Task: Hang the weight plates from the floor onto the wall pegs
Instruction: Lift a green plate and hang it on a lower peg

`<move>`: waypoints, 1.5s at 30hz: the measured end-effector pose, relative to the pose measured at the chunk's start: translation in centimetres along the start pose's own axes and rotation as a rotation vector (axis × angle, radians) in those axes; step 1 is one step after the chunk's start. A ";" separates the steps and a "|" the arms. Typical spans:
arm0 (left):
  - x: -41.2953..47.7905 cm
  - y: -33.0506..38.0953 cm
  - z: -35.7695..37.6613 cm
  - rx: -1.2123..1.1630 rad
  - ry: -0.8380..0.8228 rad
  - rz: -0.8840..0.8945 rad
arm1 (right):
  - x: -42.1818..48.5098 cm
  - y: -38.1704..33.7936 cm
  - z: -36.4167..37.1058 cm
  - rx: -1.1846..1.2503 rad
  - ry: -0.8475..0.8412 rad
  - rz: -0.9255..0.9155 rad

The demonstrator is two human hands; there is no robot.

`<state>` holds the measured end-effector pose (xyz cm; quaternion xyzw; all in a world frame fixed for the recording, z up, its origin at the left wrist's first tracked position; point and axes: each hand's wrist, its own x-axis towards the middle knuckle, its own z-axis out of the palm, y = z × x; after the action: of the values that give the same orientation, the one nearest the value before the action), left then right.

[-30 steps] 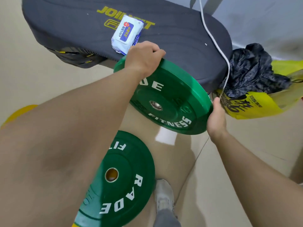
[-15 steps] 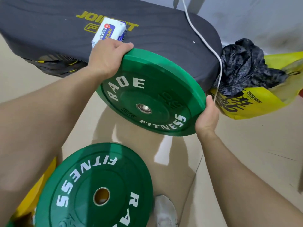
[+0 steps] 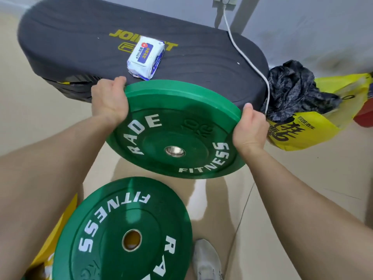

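1. Held plate: green, lettered "RADE FITNESS", steel-lined centre hole. It is off the floor, tilted with its face toward the camera, in front of the black pad.
2. Left hand: grips the plate's upper-left rim. Palm is on the edge and the fingers curl over to the far side.
3. Right hand: grips the right rim, thumb up along the edge. The other fingers wrap behind the plate, so their tips are hidden.
4. Second plate: same green type, lying face up low in the view, below the held one and not touching it. Its left edge overlaps a yellow object; can't tell what that is.
5. Wipes pack lies on the pad, just beyond the held plate's top edge.
6. White cable runs across the pad's right end and down its side.
7. Right of the pad: dark cloth sits on a yellow bag.
8. White shoe is on the tile floor, beside the second plate.
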<state>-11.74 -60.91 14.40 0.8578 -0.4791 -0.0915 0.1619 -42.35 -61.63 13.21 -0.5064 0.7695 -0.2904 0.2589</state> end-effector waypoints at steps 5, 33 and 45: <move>-3.1 -0.8 -5.2 -0.008 -0.013 -0.107 | -1.0 -5.4 -4.9 -0.104 -0.125 -0.097; -3.9 43.3 -76.9 -0.669 0.288 0.018 | -0.2 -58.1 -70.3 0.013 0.311 -0.428; 1.5 57.2 -87.7 -0.568 0.427 0.120 | 8.1 -67.5 -82.3 0.016 0.395 -0.408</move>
<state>-28.92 -73.44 116.94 0.7486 -0.4395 -0.0302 0.4955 -59.71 -75.46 117.60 -0.5823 0.6849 -0.4357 0.0443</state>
